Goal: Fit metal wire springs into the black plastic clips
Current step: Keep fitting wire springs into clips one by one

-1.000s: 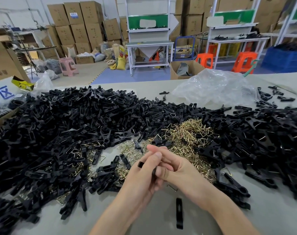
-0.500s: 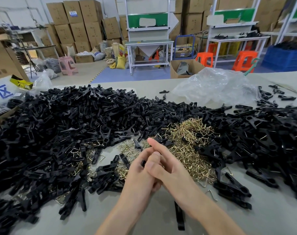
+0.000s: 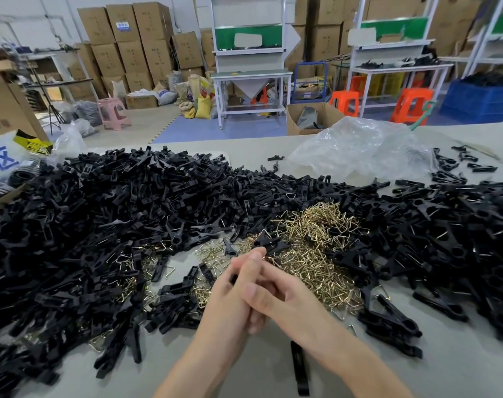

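My left hand (image 3: pixel 227 305) and my right hand (image 3: pixel 284 300) are pressed together above the table's near middle. Between them they grip one black clip (image 3: pixel 233 279); only a small dark end shows beside my left fingers. My right fingers lie across the left hand's fingers. Whether a spring is in the clip I cannot tell. A heap of brass-coloured wire springs (image 3: pixel 313 239) lies just beyond my hands. Large piles of black plastic clips spread to the left (image 3: pixel 100 225) and to the right (image 3: pixel 451 242).
A single black clip half (image 3: pixel 299 369) lies on the grey table (image 3: pixel 460 369) under my right forearm. A crumpled clear plastic bag (image 3: pixel 359 147) sits at the back right. A cardboard box (image 3: pixel 3 110) stands at the far left.
My hands have closed tighter together and my right fingers have slid over the left hand. The clip, plainly seen a second ago, is now almost hidden.
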`<action>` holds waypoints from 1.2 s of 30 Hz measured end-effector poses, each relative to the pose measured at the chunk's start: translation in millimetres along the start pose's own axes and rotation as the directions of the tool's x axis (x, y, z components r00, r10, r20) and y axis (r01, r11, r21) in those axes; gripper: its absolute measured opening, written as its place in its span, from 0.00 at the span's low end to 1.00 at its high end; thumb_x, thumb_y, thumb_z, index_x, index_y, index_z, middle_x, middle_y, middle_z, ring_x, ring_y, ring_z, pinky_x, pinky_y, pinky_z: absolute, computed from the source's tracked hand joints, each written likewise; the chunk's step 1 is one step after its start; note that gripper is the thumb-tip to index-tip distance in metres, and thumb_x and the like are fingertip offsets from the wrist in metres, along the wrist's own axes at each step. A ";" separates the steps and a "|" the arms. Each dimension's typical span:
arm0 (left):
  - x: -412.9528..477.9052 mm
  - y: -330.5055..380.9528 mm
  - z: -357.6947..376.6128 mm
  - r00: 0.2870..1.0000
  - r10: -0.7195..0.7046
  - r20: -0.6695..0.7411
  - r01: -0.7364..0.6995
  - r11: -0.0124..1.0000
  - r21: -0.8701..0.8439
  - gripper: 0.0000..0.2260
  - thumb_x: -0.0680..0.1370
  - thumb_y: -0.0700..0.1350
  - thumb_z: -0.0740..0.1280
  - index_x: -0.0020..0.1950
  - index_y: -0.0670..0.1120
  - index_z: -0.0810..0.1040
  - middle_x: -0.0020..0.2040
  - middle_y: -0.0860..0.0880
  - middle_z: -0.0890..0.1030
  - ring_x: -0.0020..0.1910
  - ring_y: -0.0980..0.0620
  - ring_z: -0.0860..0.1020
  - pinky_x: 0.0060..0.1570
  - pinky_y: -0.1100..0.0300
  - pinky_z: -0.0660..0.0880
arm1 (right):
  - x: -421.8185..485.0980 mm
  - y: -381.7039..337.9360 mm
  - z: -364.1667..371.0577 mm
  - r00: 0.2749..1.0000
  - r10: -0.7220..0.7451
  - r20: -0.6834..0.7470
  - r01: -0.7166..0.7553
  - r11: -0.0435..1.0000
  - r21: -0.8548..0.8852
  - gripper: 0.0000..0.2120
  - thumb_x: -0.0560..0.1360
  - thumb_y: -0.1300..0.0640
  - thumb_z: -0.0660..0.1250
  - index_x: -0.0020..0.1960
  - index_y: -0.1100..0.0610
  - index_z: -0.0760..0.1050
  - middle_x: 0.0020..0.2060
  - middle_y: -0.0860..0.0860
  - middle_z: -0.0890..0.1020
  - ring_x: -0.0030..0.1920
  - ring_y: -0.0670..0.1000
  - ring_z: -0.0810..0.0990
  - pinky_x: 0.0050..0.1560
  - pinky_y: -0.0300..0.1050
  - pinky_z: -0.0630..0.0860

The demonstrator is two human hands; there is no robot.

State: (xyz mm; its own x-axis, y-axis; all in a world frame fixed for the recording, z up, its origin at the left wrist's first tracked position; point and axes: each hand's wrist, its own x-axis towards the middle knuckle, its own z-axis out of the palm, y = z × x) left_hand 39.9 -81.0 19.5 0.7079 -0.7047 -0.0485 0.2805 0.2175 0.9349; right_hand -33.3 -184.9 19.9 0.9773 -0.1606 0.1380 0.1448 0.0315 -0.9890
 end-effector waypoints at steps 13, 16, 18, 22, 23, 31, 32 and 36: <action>-4.2 -6.3 -6.1 0.990 0.113 0.079 -0.135 0.916 0.379 0.29 0.67 0.77 0.66 0.65 0.66 0.74 0.50 0.54 0.84 0.42 0.55 0.82 0.43 0.59 0.78 | -5.2 -10.9 -30.4 0.902 -0.304 -0.307 0.182 0.912 -0.368 0.09 0.81 0.46 0.65 0.59 0.39 0.80 0.48 0.44 0.86 0.47 0.45 0.86 0.52 0.42 0.81; -6.2 -11.6 -14.9 0.952 0.247 0.182 -0.281 0.466 0.839 0.27 0.75 0.75 0.50 0.72 0.70 0.58 0.60 0.71 0.73 0.59 0.69 0.74 0.57 0.71 0.72 | -4.7 -33.2 -77.3 0.692 -0.259 -0.674 0.414 0.907 0.076 0.14 0.80 0.51 0.67 0.65 0.46 0.77 0.58 0.54 0.85 0.55 0.52 0.85 0.55 0.44 0.82; -3.1 -16.5 -16.6 0.944 0.252 0.214 -0.273 0.227 0.935 0.27 0.77 0.71 0.45 0.75 0.67 0.52 0.63 0.74 0.64 0.66 0.73 0.64 0.67 0.72 0.61 | -12.2 -37.5 -98.5 0.643 -0.123 -0.756 0.516 0.799 0.309 0.28 0.78 0.50 0.67 0.76 0.53 0.65 0.59 0.58 0.84 0.57 0.55 0.85 0.53 0.42 0.82; 6.8 -18.6 -22.5 0.944 0.322 0.072 -0.068 -0.026 0.997 0.26 0.81 0.63 0.45 0.79 0.59 0.55 0.74 0.61 0.62 0.75 0.61 0.57 0.76 0.61 0.47 | -12.7 -20.4 -82.4 0.742 -0.086 -0.665 0.338 0.904 0.260 0.29 0.74 0.42 0.65 0.72 0.51 0.69 0.54 0.55 0.86 0.54 0.55 0.86 0.51 0.43 0.83; 7.7 -17.1 -26.1 0.935 0.354 0.037 -0.007 -0.085 0.996 0.26 0.81 0.61 0.46 0.78 0.57 0.58 0.76 0.57 0.64 0.76 0.56 0.59 0.77 0.58 0.47 | -10.3 -16.1 -72.2 0.768 -0.123 -0.629 0.263 0.956 0.134 0.24 0.75 0.41 0.64 0.69 0.47 0.72 0.53 0.52 0.86 0.53 0.53 0.86 0.51 0.41 0.83; 14.5 1.4 -60.7 0.909 0.390 -0.147 0.219 -0.147 0.965 0.23 0.81 0.59 0.61 0.71 0.48 0.75 0.70 0.45 0.75 0.71 0.44 0.69 0.72 0.49 0.62 | -3.0 25.3 -35.8 0.967 -0.231 -0.110 -0.006 0.408 -0.913 0.20 0.83 0.41 0.52 0.74 0.38 0.66 0.68 0.33 0.69 0.70 0.33 0.60 0.71 0.26 0.50; 14.0 2.6 -60.3 0.908 0.396 -0.136 0.206 -0.139 0.969 0.21 0.80 0.58 0.63 0.68 0.48 0.77 0.67 0.45 0.77 0.68 0.43 0.71 0.67 0.48 0.67 | -1.8 28.2 -36.8 0.972 -0.215 -0.094 -0.010 0.363 -0.932 0.20 0.84 0.42 0.53 0.74 0.39 0.68 0.70 0.35 0.68 0.72 0.36 0.59 0.71 0.27 0.46; 14.7 2.2 -55.9 0.883 0.469 -0.027 0.112 -0.154 0.982 0.10 0.76 0.48 0.73 0.54 0.45 0.83 0.51 0.45 0.83 0.51 0.40 0.78 0.52 0.45 0.76 | -0.6 32.1 -37.6 0.978 -0.191 -0.080 -0.017 0.312 -0.950 0.16 0.84 0.44 0.56 0.71 0.39 0.71 0.72 0.38 0.67 0.74 0.41 0.59 0.72 0.31 0.43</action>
State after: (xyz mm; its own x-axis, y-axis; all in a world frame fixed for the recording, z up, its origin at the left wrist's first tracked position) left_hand 87.2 -53.1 1.2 0.7742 -0.5013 0.3863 -0.6000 -0.7757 0.1959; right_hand -35.0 -220.8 -14.0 0.9161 -0.2420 0.3196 -0.1180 -0.9248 -0.3618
